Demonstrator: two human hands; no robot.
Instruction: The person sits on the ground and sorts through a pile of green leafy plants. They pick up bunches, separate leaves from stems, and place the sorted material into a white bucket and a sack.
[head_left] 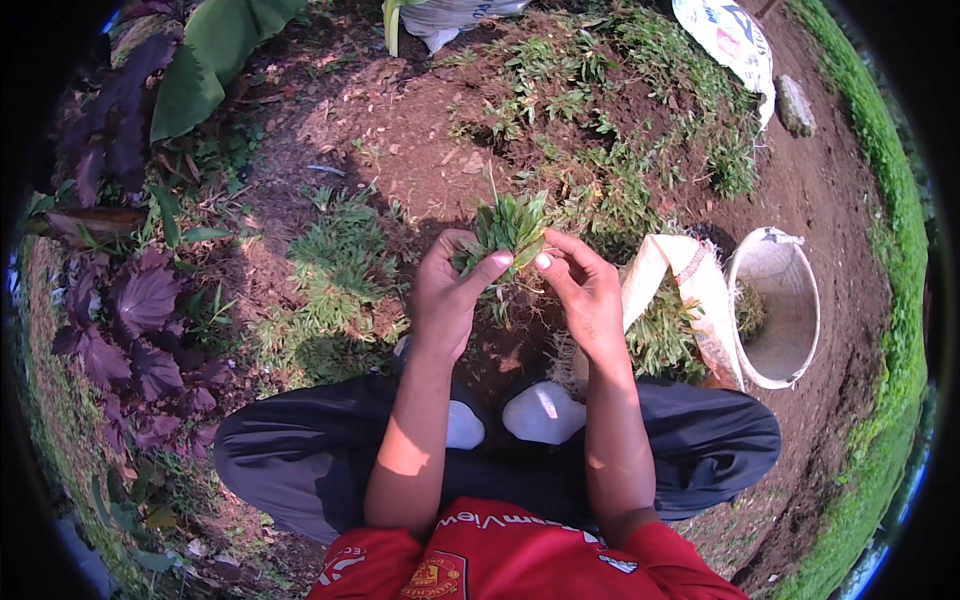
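Note:
Between my two hands is a small clump of leafy green grass (510,226), with thin stems or roots hanging below it. My left hand (445,290) grips the clump from the left, thumb pressed against the leaves. From the other side my right hand (585,295) pinches it between thumb and fingers. Beneath and beyond the hands lies reddish-brown soil with more grass clumps. To the right of my right hand, an open woven sack (655,275) has grass clumps (665,335) in it.
A whitish bucket (805,320) lies tipped beside the sack, some grass inside. A large grass pile (600,120) spreads ahead, with a white sack (735,50) at its far right. Loose grass (340,265) lies left. Purple-leaved plants (145,300) border the left; a stone (796,106) lies far right.

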